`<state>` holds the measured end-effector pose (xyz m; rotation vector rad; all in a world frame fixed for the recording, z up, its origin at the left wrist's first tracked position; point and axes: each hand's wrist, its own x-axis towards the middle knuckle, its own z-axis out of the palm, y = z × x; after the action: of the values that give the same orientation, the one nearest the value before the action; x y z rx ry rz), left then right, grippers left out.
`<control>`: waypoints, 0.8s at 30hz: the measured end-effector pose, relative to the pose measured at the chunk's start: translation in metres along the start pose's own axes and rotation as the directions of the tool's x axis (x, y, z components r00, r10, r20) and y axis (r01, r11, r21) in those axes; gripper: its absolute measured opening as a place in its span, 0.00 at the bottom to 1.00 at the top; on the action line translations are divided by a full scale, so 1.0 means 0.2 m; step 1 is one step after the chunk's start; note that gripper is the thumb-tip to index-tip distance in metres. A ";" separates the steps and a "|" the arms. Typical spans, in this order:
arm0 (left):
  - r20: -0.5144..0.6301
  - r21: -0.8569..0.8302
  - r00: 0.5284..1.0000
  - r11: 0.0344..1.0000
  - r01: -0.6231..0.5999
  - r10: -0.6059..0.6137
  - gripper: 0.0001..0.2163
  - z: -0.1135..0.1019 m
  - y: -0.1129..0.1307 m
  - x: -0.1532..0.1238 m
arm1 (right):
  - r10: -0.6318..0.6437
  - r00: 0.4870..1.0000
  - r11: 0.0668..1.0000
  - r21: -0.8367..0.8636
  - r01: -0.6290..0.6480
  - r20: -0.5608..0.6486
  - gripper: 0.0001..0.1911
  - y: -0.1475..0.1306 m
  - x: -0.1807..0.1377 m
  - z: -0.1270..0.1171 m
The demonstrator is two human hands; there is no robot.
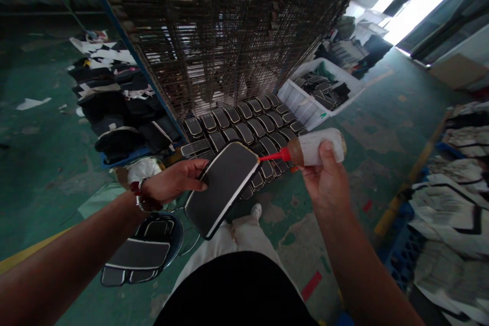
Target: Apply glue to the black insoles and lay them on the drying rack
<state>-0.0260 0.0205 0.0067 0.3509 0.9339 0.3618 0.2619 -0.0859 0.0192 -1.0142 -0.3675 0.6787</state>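
Observation:
My left hand (178,182) grips a flat dark grey panel (225,183) with rounded corners and a pale edge line, thumb on its face. The panel is tilted in front of my legs. In my right hand (327,178) lies a squeeze bottle (315,147), pale on its body and brown toward its neck. Its thin red nozzle (274,156) points left, and the tip meets the panel's upper right corner. Many like panels (244,132) lie in rows at the foot of the rack. More of them (141,253) are piled on a round seat or basin at lower left.
A tall wire rack (229,25) rises right ahead. Beside it stands a white bin (305,104) of dark pieces. Stacked black goods (114,97) sit at left. Blue pallets (405,249) with white bundles line the right side of the green floor (389,127).

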 end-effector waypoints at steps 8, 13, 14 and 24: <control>0.006 0.067 0.999 0.997 -0.049 0.049 0.33 0.03 -0.02 -0.02 | 0.012 1.000 1.000 -0.008 -0.012 -0.019 0.21 0.02 -0.03 -0.01; 0.184 0.256 0.977 0.955 -0.153 0.107 0.24 -0.03 -0.03 0.01 | 0.001 1.000 0.999 -0.043 -0.001 0.001 0.20 0.04 -0.06 -0.01; 0.227 0.266 0.969 0.951 -0.159 0.098 0.22 -0.04 -0.03 0.01 | 0.002 1.000 0.999 -0.046 -0.002 0.005 0.21 0.04 -0.07 -0.02; 0.310 0.270 0.944 0.942 -0.201 0.112 0.19 -0.07 -0.07 0.03 | 0.048 0.999 0.995 -0.086 -0.046 0.023 0.20 0.06 -0.20 -0.04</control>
<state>-0.0310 0.0131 -0.0116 0.7412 0.6704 0.3053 0.2331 -0.1129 0.0061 -1.0989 -0.3986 0.7234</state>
